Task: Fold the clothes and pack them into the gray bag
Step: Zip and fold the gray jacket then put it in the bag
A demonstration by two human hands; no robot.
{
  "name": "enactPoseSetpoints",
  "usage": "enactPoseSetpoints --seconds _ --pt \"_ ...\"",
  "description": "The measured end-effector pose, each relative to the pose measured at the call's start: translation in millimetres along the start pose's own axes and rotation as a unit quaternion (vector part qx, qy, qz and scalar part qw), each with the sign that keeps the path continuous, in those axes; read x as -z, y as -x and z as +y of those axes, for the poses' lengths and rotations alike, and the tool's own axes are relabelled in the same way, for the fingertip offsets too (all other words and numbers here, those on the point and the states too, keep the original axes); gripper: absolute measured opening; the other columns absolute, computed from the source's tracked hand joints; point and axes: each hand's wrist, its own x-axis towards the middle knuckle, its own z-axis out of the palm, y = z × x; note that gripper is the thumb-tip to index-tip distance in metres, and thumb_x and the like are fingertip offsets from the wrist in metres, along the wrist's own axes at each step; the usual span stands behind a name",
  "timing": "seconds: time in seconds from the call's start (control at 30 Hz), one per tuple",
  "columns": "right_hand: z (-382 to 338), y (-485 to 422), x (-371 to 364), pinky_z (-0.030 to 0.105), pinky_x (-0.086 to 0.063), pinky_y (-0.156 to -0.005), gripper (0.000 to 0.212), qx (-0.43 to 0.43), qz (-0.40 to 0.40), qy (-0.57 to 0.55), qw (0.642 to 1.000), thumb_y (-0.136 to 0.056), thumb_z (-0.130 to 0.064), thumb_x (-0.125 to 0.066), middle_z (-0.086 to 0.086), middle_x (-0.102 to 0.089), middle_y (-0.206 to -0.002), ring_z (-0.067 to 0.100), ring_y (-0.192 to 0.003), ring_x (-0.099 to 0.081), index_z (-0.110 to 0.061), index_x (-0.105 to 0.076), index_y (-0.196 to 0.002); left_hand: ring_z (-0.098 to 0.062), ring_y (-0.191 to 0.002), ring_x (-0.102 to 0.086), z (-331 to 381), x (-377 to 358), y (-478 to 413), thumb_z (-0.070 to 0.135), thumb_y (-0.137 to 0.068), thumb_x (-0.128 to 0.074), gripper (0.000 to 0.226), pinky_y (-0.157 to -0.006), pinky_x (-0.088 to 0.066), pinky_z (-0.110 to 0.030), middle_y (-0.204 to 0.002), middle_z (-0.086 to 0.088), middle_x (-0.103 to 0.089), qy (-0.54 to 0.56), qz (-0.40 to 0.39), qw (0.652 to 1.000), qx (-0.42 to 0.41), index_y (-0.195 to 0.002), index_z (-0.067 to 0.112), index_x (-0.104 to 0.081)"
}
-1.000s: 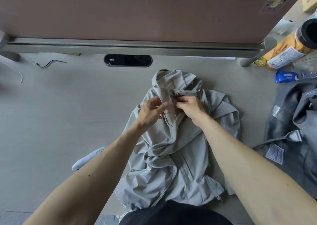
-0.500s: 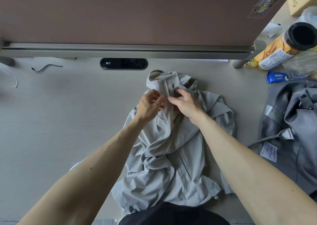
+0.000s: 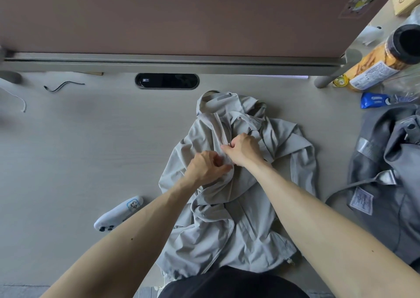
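A light grey zip jacket lies crumpled on the pale desk, collar toward the far side. My left hand pinches the jacket's front fabric just below the zipper. My right hand pinches the zipper pull at mid-chest; the zipper above it runs shut up to the collar. The gray bag lies slumped at the right edge of the desk, apart from the jacket.
A brown divider panel and its rail stand along the far side. A white remote lies left of the jacket. A black cable, a jar and a blue packet sit at the back.
Both hands have come down from the collar toward me along the jacket's front. The zipper line above my right hand now lies straight and joined.
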Motion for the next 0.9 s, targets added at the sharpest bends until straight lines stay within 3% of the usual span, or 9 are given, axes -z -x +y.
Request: enactPoseSetpoints --seconds 0.1,0.17,0.3,0.4,0.5,0.57,0.77,0.9 --pt "-2.1 -6.0 0.0 0.032 -0.053 -0.064 0.049 -0.014 -0.033 0.011 0.999 -0.088 -0.051 -0.061 0.010 -0.062 -0.066 0.030 -0.072 -0.067 -0.014 -0.048 -0.060 -0.018 -0.072 -0.066 3.0 1.1 1.4 0.074 -0.064 -0.060 0.052 -0.067 -0.056 -0.036 -0.076 0.004 -0.068 -0.006 -0.007 1.000 -0.002 -0.077 0.024 -0.065" --pt "-2.1 -5.6 5.6 0.037 -0.060 -0.068 0.051 -0.018 -0.050 0.004 0.999 -0.088 -0.053 -0.061 0.012 -0.069 -0.065 0.029 -0.068 -0.071 -0.007 -0.060 -0.065 -0.016 -0.071 -0.064 4.9 1.8 1.7 0.075 -0.065 -0.062 0.046 -0.063 -0.052 -0.033 -0.074 0.006 -0.066 -0.021 -0.017 1.000 -0.010 -0.069 0.029 -0.058" --pt "7.2 -5.8 13.1 0.036 -0.061 -0.062 0.050 -0.040 -0.061 -0.061 0.995 -0.085 -0.049 -0.070 0.008 -0.069 -0.056 0.023 -0.056 -0.070 -0.003 -0.069 -0.065 -0.021 -0.067 -0.059 7.7 -3.6 4.0 0.057 -0.080 -0.067 0.039 -0.060 -0.040 -0.028 -0.069 0.005 -0.057 -0.054 -0.016 0.998 -0.011 -0.058 0.030 -0.049" --pt "8.3 -4.4 13.7 0.023 -0.051 -0.047 0.044 -0.081 -0.089 -0.129 0.984 -0.085 -0.045 -0.073 0.005 -0.068 -0.057 0.014 -0.046 -0.061 -0.004 -0.070 -0.069 -0.031 -0.070 -0.059 9.2 -10.0 6.7 0.042 -0.090 -0.058 0.043 -0.061 -0.037 -0.030 -0.064 0.000 -0.051 -0.053 -0.002 0.998 -0.016 -0.056 0.021 -0.045" --pt "5.0 -4.9 15.3 0.016 -0.047 -0.044 0.025 -0.143 -0.145 -0.307 0.929 -0.093 -0.024 -0.068 0.006 -0.063 -0.062 0.007 -0.045 -0.056 0.000 -0.069 -0.085 -0.032 -0.067 -0.055 6.8 -13.3 8.1 0.035 -0.091 -0.056 0.041 -0.060 -0.036 -0.031 -0.063 -0.004 -0.051 -0.049 0.004 0.999 -0.016 -0.056 0.018 -0.042" --pt "4.9 -6.3 15.9 0.015 -0.048 -0.044 0.017 -0.173 -0.158 -0.403 0.885 -0.094 -0.013 -0.066 0.007 -0.063 -0.062 0.007 -0.046 -0.057 0.002 -0.067 -0.085 -0.034 -0.066 -0.054 4.3 -14.0 8.8 0.029 -0.086 -0.059 0.039 -0.058 -0.036 -0.032 -0.061 -0.006 -0.050 -0.044 0.001 0.999 -0.014 -0.054 0.017 -0.039" --pt "-5.6 -17.5 30.5 0.014 -0.048 -0.042 0.014 -0.210 -0.102 -0.609 0.758 -0.094 -0.002 -0.061 0.003 -0.064 -0.059 0.006 -0.048 -0.061 -0.003 -0.064 -0.081 -0.033 -0.067 -0.054 -5.4 -19.6 13.5 0.020 -0.077 -0.058 0.029 -0.060 -0.037 -0.030 -0.066 -0.008 -0.053 -0.029 -0.024 0.999 0.011 -0.055 0.017 -0.040" --pt "-20.1 -28.0 41.7 0.015 -0.048 -0.042 0.017 -0.218 -0.058 -0.638 0.736 -0.094 0.001 -0.060 0.004 -0.062 -0.058 0.006 -0.046 -0.062 -0.006 -0.060 -0.078 -0.034 -0.066 -0.055 -5.1 -20.8 12.9 0.022 -0.076 -0.058 0.031 -0.058 -0.038 -0.030 -0.062 -0.007 -0.051 -0.003 -0.026 0.999 0.021 -0.053 0.016 -0.038"
